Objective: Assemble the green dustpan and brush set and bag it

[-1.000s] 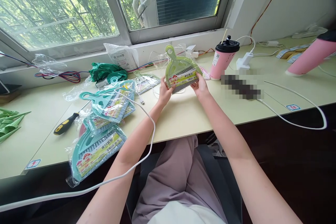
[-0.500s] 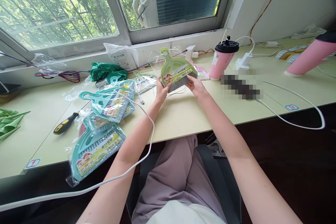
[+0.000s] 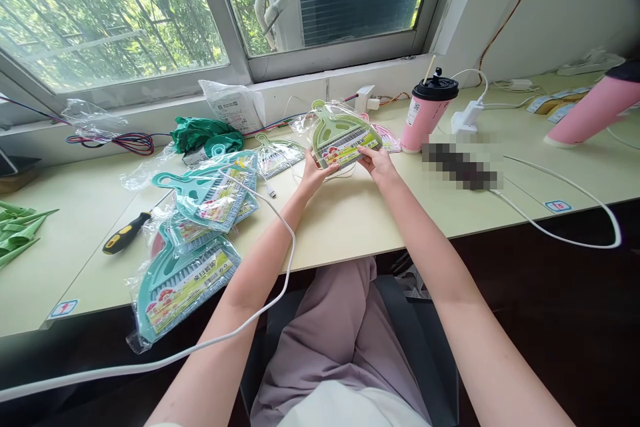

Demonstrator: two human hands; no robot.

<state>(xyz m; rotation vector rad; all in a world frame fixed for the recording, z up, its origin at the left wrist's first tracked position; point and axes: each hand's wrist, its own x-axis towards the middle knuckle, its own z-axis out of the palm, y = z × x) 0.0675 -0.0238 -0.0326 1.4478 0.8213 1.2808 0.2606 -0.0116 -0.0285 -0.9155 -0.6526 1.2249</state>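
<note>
One green dustpan (image 3: 345, 133), grasped by left hand (image 3: 315, 175) and right hand (image 3: 379, 164), well inside table's front edge (image 3: 345, 258)

A black-and-yellow screwdriver (image 3: 126, 233) is lying on the left part of the table (image 3: 340, 227), and long green leaves (image 3: 19, 230) are spreading at the far left. A crumpled green plastic bag (image 3: 203, 133) is sitting near the window (image 3: 330, 61), with a printed plastic bag (image 3: 233, 107) standing behind it and coiled wires (image 3: 133, 143) resting to its left. Toward the right, a black-lidded pink cup (image 3: 426, 121) is standing near a white power adapter (image 3: 466, 118); a second pink cup (image 3: 593, 113) is showing at the right edge. Foliage (image 3: 125, 7) is filling the left pane.
</note>
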